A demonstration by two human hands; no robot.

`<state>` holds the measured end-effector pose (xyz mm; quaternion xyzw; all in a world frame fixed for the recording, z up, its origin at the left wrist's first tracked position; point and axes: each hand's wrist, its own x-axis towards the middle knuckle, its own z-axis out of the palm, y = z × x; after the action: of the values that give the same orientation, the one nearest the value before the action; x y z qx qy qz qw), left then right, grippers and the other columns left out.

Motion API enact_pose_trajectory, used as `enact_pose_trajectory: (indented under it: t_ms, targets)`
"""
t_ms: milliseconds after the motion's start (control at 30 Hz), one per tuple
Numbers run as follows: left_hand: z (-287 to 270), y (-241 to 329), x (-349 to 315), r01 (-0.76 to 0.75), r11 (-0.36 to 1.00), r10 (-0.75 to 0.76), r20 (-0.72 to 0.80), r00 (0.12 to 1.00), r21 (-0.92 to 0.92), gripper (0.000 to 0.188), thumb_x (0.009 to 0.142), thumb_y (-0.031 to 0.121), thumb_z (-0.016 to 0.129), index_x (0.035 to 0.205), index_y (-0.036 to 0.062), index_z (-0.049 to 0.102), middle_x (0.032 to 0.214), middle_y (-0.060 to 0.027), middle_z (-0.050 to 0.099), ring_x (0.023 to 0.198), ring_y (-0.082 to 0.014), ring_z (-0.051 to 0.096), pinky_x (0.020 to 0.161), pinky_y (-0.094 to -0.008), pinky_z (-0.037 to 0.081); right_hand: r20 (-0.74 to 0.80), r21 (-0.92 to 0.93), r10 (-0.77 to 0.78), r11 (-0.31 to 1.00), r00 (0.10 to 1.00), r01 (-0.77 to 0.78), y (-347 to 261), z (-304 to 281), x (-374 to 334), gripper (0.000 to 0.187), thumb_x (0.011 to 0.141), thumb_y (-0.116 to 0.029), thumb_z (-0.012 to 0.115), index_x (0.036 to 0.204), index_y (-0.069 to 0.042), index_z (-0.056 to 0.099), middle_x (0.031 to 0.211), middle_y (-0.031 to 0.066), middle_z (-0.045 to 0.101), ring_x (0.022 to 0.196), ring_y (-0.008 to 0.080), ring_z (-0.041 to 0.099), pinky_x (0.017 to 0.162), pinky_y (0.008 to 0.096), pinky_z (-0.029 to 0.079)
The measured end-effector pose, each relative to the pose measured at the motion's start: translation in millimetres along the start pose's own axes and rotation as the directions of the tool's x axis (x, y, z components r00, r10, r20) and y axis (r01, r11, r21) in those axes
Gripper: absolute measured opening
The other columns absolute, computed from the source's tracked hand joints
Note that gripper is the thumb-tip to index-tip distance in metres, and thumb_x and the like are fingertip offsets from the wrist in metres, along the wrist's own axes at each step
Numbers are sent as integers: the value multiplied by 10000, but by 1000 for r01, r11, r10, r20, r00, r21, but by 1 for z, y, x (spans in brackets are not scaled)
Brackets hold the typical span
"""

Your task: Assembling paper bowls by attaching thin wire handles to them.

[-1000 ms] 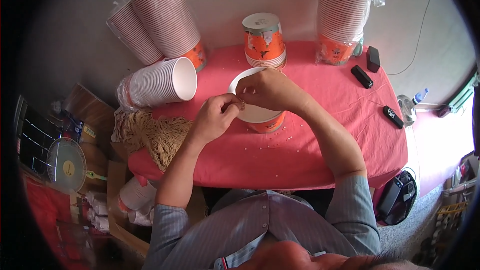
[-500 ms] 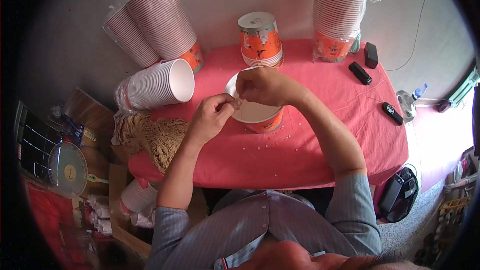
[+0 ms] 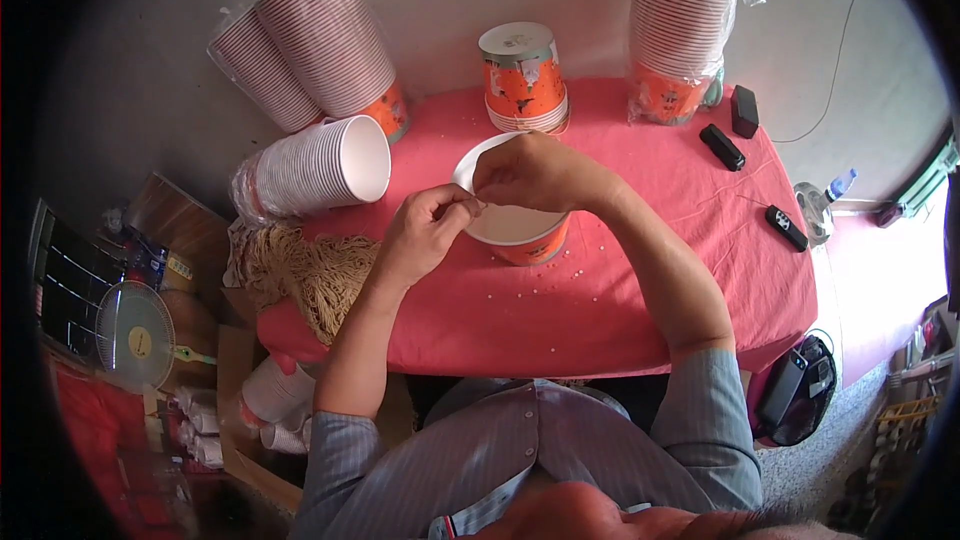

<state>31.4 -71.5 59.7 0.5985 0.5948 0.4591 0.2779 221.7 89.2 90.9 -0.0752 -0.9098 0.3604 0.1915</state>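
Clamps with left hand [image 3: 418, 238] a pale thing [image 3: 482, 204], too small to name, and curls fingers of right hand [image 3: 525, 176], cannot tell if on anything, with orange bucket [image 3: 536, 252] directly below right hand and tan strings [image 3: 308, 272] left of left hand.

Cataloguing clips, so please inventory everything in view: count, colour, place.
Open bucket: 1, orange and white, table's middle
Upturned bucket stack: 1, orange, behind it
Wrapped bucket stacks: 4, white and orange, three left, one right
Cord bundle: 1, tan, table's left
Small bits: several, pale, before open bucket
Small objects: 3, black, table's right
Bottle: 1, clear, blue cap, beyond table's right
Fan: 1, grey, far left
Cardboard box: 1, brown, lower left
Bag: 1, dark, lower right
Tablecloth: 1, red, centre
Sleeves: 2, grey, bottom
Left hand, right hand: 2, bare, at open bucket
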Motion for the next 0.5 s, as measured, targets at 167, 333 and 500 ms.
enact_pose_trajectory:
  t_ms: [167, 333, 500]
  targets:
    - [1, -1, 1, -25, 999, 25, -16, 1000, -26, 181, 1080, 108, 649, 1091, -17, 779, 914, -4, 737, 839, -64, 635, 770, -249, 504, -6, -10, -9, 1000, 1000, 9, 0, 2, -1, 179, 946, -137, 744, 1079, -33, 802, 985, 119, 816, 930, 228, 789, 883, 385, 624]
    - [-1, 18, -1, 77, 997, -78, 39, 996, 32, 181, 1084, 151, 690, 1110, 3, 791, 890, 25, 727, 679, -23, 557, 576, -227, 424, -6, -51, -12, 999, 1000, 12, 3, 1, -2, 173, 911, -124, 753, 1050, -40, 813, 950, 118, 812, 900, 226, 785, 848, 384, 625]
    - [-5, 12, -1, 99, 994, -96, 52, 994, -54, 190, 1085, 185, 712, 1131, 19, 792, 905, 26, 734, 630, -14, 539, 502, -219, 401, -18, -67, -11, 998, 1000, 10, 3, 3, -2, 135, 890, -111, 763, 994, -42, 815, 907, 112, 802, 863, 226, 775, 817, 377, 621]
